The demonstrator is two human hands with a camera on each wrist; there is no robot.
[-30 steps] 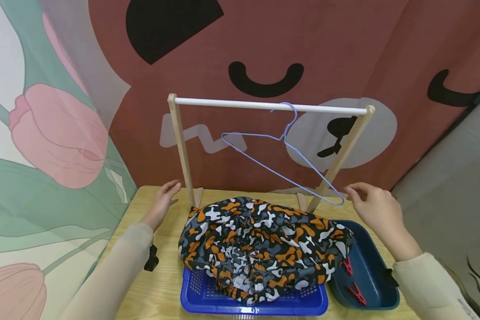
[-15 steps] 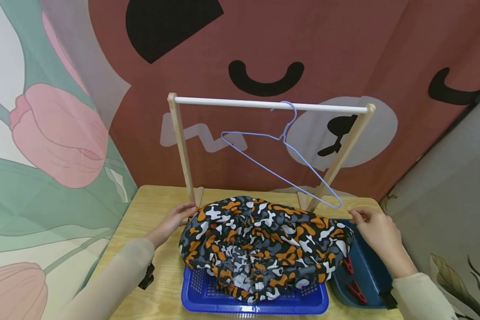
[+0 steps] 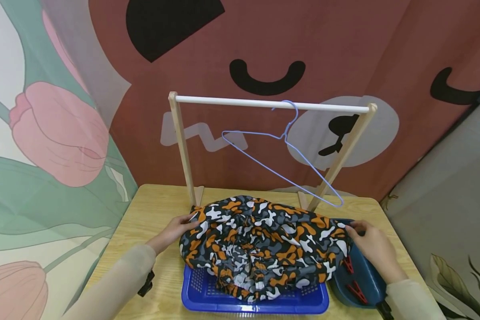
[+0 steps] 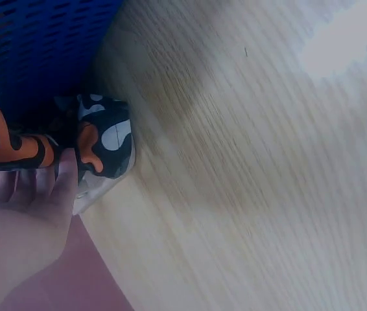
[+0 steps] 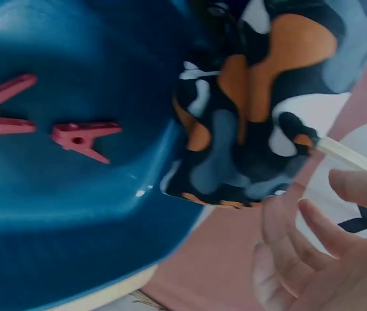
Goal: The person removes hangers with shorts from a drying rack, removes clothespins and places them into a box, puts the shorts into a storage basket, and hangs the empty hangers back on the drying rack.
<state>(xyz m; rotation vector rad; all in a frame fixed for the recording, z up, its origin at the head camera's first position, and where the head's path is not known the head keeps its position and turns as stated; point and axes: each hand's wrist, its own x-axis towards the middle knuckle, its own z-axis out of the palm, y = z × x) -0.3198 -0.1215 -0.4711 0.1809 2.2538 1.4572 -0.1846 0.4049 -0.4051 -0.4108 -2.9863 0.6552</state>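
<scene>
A garment (image 3: 264,244) in black, orange, grey and white camouflage lies bunched over a blue perforated basket (image 3: 256,307). My left hand (image 3: 176,232) touches its left end. In the left wrist view the fingers (image 4: 24,188) go behind the cloth edge, so their tips are hidden and a pinch cannot be made out. At the right end, my right hand (image 3: 374,249) is beside the cloth, thumb and fingers apart, as the right wrist view shows with the hand (image 5: 319,246) next to the fabric corner (image 5: 229,162). A blue wire hanger (image 3: 284,138) hangs bare above.
Behind the basket stands a wooden rack with a white rail (image 3: 232,102). To the right, partly under the garment and my right hand, is a dark teal tub (image 3: 364,271) holding red clothes pegs (image 3: 357,292). All this stands on a wooden table (image 3: 152,200) before a printed curtain.
The left hand has moved right and down onto the garment's left end. The right hand has come down from near the hanger's tip to the garment's right end. The garment stays put.
</scene>
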